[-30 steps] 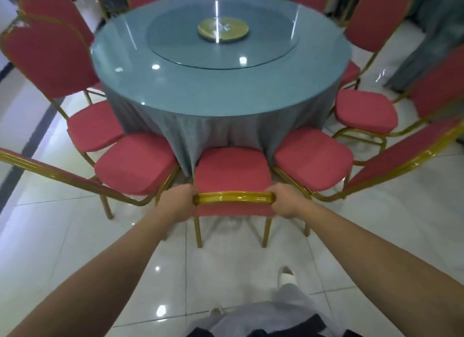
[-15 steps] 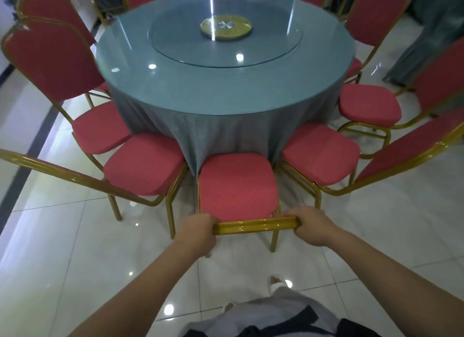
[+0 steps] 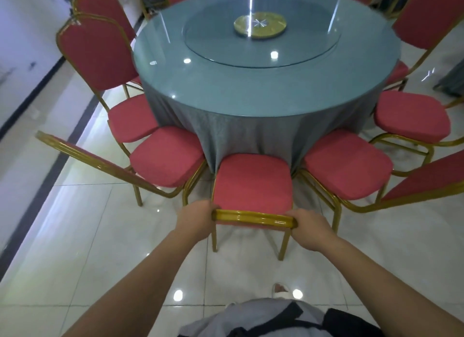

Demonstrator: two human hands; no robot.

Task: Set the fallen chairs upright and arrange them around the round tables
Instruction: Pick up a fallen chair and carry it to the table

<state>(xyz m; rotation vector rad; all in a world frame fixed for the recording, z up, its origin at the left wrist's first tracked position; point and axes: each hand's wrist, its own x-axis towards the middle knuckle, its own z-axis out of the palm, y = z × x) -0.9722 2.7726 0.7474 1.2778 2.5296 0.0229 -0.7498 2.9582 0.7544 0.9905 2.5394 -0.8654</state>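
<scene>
L hand (image 3: 198,221) & R hand (image 3: 310,230) each had fingers (image 3: 293,213) curled round the gold metal top rail (image 3: 253,217) of an upright red-cushioned, gold-framed chair (image 3: 252,181). Its seat front sat at the grey-blue cloth (image 3: 251,138) draping the round glass-topped surface (image 3: 251,90), btwn two matching chairs, one on the L (image 3: 168,156) & one on the R (image 3: 347,163).

Both arms are stretched out in front, bare, coming up from the bottom corners of the frame and angling in toward the middle. The left hand (image 3: 198,221) is curled around the left end of the chair's top rail (image 3: 253,218), back of the hand facing up. The right hand (image 3: 310,230) does the same on the right end. The wrists look pretty much straight, and the hands sit roughly level with each other, a bit below centre frame, the right a touch lower.
</scene>
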